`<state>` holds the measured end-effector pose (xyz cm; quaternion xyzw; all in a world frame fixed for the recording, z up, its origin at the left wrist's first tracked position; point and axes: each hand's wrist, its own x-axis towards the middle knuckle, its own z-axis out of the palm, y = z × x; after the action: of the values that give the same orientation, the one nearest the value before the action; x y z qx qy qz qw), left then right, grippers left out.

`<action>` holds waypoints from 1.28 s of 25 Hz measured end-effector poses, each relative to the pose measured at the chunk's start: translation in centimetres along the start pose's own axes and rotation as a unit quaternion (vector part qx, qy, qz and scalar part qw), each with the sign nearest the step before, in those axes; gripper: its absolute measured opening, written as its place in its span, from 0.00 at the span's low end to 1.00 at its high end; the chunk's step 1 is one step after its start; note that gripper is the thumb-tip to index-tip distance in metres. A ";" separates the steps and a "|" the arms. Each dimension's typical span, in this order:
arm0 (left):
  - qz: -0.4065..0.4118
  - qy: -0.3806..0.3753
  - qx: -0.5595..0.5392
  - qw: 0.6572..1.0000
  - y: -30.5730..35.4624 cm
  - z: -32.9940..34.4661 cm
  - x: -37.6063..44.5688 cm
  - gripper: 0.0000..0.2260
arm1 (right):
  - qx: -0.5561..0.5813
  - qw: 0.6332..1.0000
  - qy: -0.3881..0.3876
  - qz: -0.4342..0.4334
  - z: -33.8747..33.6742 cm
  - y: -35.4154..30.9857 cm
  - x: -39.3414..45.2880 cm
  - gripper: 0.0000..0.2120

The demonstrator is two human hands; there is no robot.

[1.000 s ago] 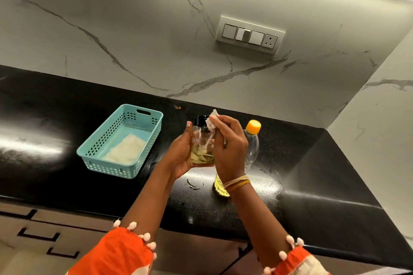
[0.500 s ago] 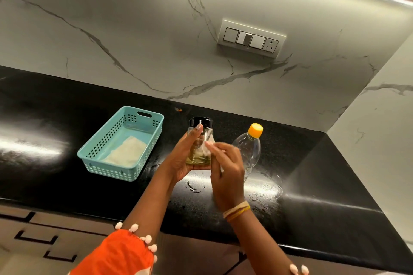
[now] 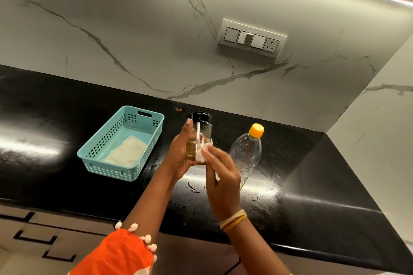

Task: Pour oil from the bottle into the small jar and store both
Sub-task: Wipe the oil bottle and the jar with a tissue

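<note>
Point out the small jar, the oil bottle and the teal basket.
small jar point(image 3: 202, 128): head view, on its clear glass wall just below the black lid.
oil bottle point(image 3: 245, 152): head view, on the clear middle of its body.
teal basket point(image 3: 111, 171): head view, on its near perforated wall.

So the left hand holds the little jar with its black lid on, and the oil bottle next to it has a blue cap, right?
Not quite. The head view shows the oil bottle has an orange cap, not blue. The left hand does hold the small jar with its black lid on.
</note>
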<state>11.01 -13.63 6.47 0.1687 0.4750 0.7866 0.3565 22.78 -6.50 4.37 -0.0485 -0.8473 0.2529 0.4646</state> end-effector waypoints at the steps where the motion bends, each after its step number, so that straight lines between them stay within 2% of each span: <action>1: 0.001 0.003 0.001 1.000 0.0 -0.1 0.1 0.27 | -0.005 1.000 -0.001 -0.002 -0.1 -0.1 -0.5 0.13; 4: -0.017 -0.017 0.008 1.000 -0.1 -0.2 0.2 0.29 | 0.003 1.000 0.017 0.015 -0.1 -0.5 1.2 0.13; 7: -0.027 -0.044 0.020 0.998 0.1 0.3 -0.2 0.27 | 0.006 0.998 0.051 0.032 0.0 0.0 5.0 0.12; 10: -0.030 -0.035 0.059 0.997 0.3 0.5 -0.3 0.27 | 0.000 0.997 0.061 0.046 -0.1 0.5 7.4 0.12; 14: -0.012 -0.043 0.027 0.999 -0.1 0.0 0.1 0.29 | 0.027 0.999 0.035 0.012 0.1 0.0 4.9 0.09; 17: -0.002 -0.027 -0.006 1.000 0.1 -0.4 0.3 0.26 | 0.027 0.999 0.009 0.021 0.1 -0.1 1.0 0.10; 22: -0.016 -0.037 -0.042 0.998 0.0 -0.2 0.2 0.24 | 0.029 0.998 0.034 0.048 0.1 -0.3 2.0 0.10; 26: -0.040 -0.035 -0.073 0.996 0.0 0.0 0.2 0.28 | 0.059 0.995 0.046 0.064 0.5 0.3 6.3 0.11; 32: -0.040 0.007 0.006 0.999 -0.7 -0.8 0.9 0.39 | 0.073 0.994 0.026 0.073 0.9 0.0 4.7 0.16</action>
<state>10.21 -13.27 5.42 0.1461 0.4885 0.7699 0.3838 19.41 -5.31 7.57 -0.0824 -0.8085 0.3457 0.4690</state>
